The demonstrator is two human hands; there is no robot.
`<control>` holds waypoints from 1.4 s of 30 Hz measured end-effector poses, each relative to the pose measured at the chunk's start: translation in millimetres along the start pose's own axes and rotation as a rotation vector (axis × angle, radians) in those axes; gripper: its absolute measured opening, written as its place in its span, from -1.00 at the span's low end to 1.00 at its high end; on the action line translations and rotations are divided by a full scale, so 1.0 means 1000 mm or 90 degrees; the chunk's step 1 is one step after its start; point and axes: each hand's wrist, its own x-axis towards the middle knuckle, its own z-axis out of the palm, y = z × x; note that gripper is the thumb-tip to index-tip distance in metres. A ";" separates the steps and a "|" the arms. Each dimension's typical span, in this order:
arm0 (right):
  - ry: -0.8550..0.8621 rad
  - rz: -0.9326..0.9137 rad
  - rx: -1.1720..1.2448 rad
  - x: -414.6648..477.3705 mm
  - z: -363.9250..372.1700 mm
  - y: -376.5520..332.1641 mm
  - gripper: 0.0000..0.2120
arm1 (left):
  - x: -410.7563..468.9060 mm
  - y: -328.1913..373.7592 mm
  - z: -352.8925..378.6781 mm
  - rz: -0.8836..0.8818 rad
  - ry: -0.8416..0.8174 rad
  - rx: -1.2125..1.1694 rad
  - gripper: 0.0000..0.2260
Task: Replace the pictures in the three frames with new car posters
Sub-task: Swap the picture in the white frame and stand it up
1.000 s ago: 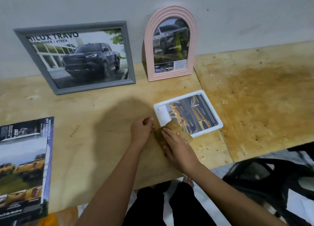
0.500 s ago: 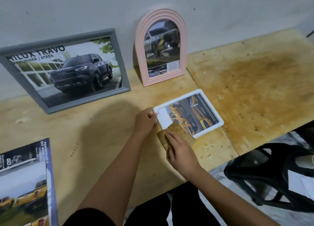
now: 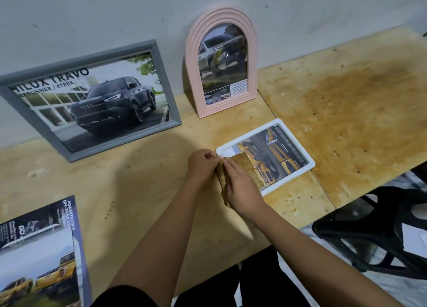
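A small white frame (image 3: 298, 145) lies flat on the wooden table (image 3: 346, 112) with a yellow-car picture (image 3: 272, 156) in it. A brown backing board (image 3: 245, 166) rests tilted over the frame's near left corner. My left hand (image 3: 202, 166) pinches the board's upper left corner at the frame's edge. My right hand (image 3: 242, 189) presses flat on the board. A grey frame (image 3: 161, 76) with a dark pickup poster leans on the wall at left. Beside it stands a pink arched frame (image 3: 191, 71) with a car picture.
A car brochure (image 3: 39, 256) with yellow trucks lies at the table's near left edge. A black stool (image 3: 374, 233) stands off the table's near right edge. The grey wall (image 3: 208, 6) closes off the back.
The view shifted, so everything sits further right. My hands came together at the frame's near left corner, and the backing board slid up over that corner.
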 end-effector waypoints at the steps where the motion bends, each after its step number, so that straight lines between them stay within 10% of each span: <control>1: 0.000 0.003 0.004 0.001 -0.001 0.000 -0.41 | 0.000 0.002 0.000 -0.010 0.001 -0.007 -0.86; 42: 0.027 -0.517 -0.033 -0.023 -0.047 0.128 -0.73 | -0.078 0.009 0.088 -0.138 0.339 0.086 -0.76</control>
